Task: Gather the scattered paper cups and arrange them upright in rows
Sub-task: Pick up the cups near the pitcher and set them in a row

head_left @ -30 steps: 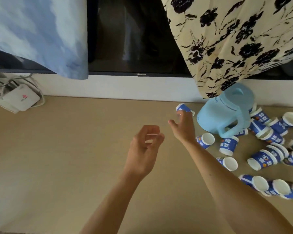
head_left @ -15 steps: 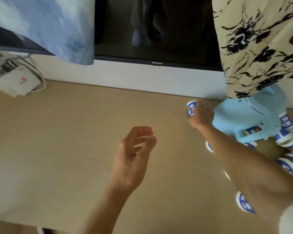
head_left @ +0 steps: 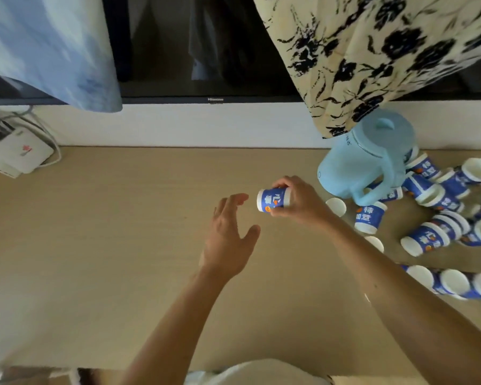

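Observation:
My right hand grips a blue and white paper cup, held on its side above the wooden tabletop. Just to its left my left hand hovers with fingers spread and relaxed, holding nothing. Several more blue and white cups lie scattered at the right: one near the jug, one on its side further right, and a loose line near my right forearm. Some are partly hidden behind my arm and the jug.
A light blue plastic jug stands at the back right among the cups. A floral cloth and a blue cloth hang over a dark screen. A white router box with cables sits at the far left.
My right hand took hold of the cup near the jug and brought it leftward, toward my left hand. My left hand opened its fingers and rose slightly.

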Demonstrator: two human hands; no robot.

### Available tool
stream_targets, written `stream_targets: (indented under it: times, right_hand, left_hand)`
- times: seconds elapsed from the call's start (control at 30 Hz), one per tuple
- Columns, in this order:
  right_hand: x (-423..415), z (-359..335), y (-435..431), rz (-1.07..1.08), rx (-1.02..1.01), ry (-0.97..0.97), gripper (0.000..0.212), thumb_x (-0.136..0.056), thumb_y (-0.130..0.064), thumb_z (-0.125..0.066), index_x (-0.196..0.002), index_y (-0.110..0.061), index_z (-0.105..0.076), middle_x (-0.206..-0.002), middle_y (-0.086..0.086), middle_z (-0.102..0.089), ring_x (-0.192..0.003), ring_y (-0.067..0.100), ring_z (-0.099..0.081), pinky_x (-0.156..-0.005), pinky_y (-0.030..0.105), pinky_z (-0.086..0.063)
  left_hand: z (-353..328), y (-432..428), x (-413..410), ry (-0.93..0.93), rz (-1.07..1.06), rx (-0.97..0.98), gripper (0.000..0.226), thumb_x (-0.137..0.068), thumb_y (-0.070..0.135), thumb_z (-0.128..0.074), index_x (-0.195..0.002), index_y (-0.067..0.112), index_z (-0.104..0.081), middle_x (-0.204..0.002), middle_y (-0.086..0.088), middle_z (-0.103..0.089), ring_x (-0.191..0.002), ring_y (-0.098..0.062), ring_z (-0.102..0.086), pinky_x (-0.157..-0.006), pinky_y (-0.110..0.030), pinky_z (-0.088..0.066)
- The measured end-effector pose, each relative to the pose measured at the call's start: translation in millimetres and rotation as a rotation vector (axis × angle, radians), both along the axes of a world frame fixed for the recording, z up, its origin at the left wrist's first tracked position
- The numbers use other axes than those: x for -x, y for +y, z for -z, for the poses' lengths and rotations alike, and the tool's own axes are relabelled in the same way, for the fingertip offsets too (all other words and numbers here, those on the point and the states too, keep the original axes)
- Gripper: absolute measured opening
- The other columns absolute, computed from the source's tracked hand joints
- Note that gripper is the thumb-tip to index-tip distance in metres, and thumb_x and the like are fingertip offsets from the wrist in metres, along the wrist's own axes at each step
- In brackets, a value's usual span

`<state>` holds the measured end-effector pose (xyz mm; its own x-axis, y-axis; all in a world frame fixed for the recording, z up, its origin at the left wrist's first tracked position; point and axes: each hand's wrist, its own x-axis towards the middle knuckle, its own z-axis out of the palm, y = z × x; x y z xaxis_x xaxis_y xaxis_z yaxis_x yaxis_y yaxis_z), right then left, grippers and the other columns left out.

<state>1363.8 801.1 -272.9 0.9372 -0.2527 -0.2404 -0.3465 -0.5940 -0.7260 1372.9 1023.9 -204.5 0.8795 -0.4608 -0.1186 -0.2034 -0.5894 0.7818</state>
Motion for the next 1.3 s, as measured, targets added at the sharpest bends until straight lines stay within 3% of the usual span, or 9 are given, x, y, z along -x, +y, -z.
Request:
stream_targets:
  times: [0.1,0.2,0.43,0.53,0.6,0.7,0.8,1.07,1.3]
  right_hand:
    - [25.6,-31.8,1.0,-0.046,-0.121,0.055,0.069,-0.062,-0.041,-0.085,-0.124,-0.033,-0.056,-0.112,-0.014,-0.061,-0.105,0.012,-0.062,-0.088,0.030,-0.051]
    - [47.3,-48.0,7.2,-0.047,-0.224,0.102,0.083,-0.064,-0.041,-0.092,-0.132,-0.035,-0.044,-0.117,0.002,-0.061,-0.108,0.020,-0.063,-0.092,0.038,-0.054]
    - [75.8,-57.8,13.5,0.014,-0.425,0.097,0.091,-0.059,-0.057,-0.082,-0.137,-0.034,-0.041,-0.109,-0.005,-0.062,-0.108,0.010,-0.063,-0.089,0.028,-0.054]
    - [86.6,-39.6,-0.6,0.267,-0.516,-0.008,0.078,-0.070,-0.059,-0.079,-0.135,-0.029,-0.049,-0.114,-0.004,-0.066,-0.108,0.007,-0.064,-0.084,0.018,-0.051]
    - [86.8,-19.1,-15.2,0.415,-0.242,-0.039,0.066,-0.082,-0.045,-0.080,-0.134,-0.019,-0.051,-0.119,0.003,-0.062,-0.113,0.017,-0.060,-0.091,0.028,-0.048]
    - [79.0,12.1,-32.9,0.218,0.481,0.137,0.069,-0.083,-0.039,-0.076,-0.137,-0.010,-0.046,-0.132,0.012,-0.049,-0.124,0.031,-0.048,-0.102,0.043,-0.042]
    - [66.9,33.9,-47.1,0.048,0.758,0.288,0.064,-0.079,-0.027,-0.075,-0.136,-0.014,-0.048,-0.139,0.014,-0.043,-0.125,0.036,-0.048,-0.097,0.046,-0.046]
    - [51.5,56.6,-68.1,-0.095,0.975,0.475,0.032,-0.085,-0.018,-0.063,-0.117,-0.021,-0.057,-0.111,0.003,-0.061,-0.104,0.029,-0.064,-0.086,0.039,-0.051]
    - [45.4,45.0,-62.2,-0.009,0.718,0.430,0.049,-0.067,-0.045,-0.072,-0.103,-0.023,-0.048,-0.094,0.000,-0.063,-0.093,0.030,-0.065,-0.089,0.042,-0.050]
  left_hand:
    - [6.9,-8.6,4.3,-0.101,0.149,-0.084,0.081,-0.076,0.009,-0.077,-0.148,0.018,-0.040,-0.143,0.001,-0.047,-0.128,-0.018,-0.044,-0.102,-0.025,-0.039]
    - [12.7,-17.9,14.5,-0.144,0.255,-0.107,0.091,-0.072,0.019,-0.081,-0.151,0.019,-0.037,-0.146,0.002,-0.045,-0.134,-0.018,-0.040,-0.106,-0.029,-0.039]
    - [20.6,-30.8,34.1,-0.219,0.201,-0.091,0.067,-0.065,0.028,-0.084,-0.126,0.026,-0.056,-0.114,0.009,-0.063,-0.104,-0.018,-0.060,-0.090,-0.034,-0.044]
    - [22.1,-22.8,34.1,-0.178,0.112,-0.035,0.070,-0.063,0.024,-0.088,-0.127,0.020,-0.059,-0.115,0.005,-0.067,-0.103,-0.021,-0.066,-0.091,-0.045,-0.052]
    - [21.0,-17.2,34.9,-0.142,0.043,-0.006,0.069,-0.065,0.019,-0.090,-0.126,0.019,-0.059,-0.113,0.008,-0.068,-0.100,-0.017,-0.068,-0.089,-0.043,-0.055]
    - [19.8,-11.6,39.9,-0.087,-0.039,0.054,0.062,-0.066,0.011,-0.088,-0.119,0.023,-0.058,-0.101,0.023,-0.065,-0.090,-0.001,-0.066,-0.079,-0.018,-0.054]
    - [18.6,-8.0,45.3,-0.050,-0.096,0.079,0.065,-0.065,0.003,-0.086,-0.113,0.031,-0.051,-0.098,0.027,-0.062,-0.088,0.015,-0.061,-0.069,-0.001,-0.044]
    - [22.1,16.6,55.7,0.005,-0.206,0.061,0.067,-0.065,0.009,-0.088,-0.115,0.033,-0.050,-0.102,0.027,-0.063,-0.093,0.023,-0.056,-0.067,0.002,-0.042]
    - [23.5,30.9,60.5,0.062,-0.286,0.045,0.064,-0.067,0.011,-0.088,-0.119,0.025,-0.054,-0.103,0.023,-0.064,-0.090,0.021,-0.057,-0.066,-0.002,-0.045]
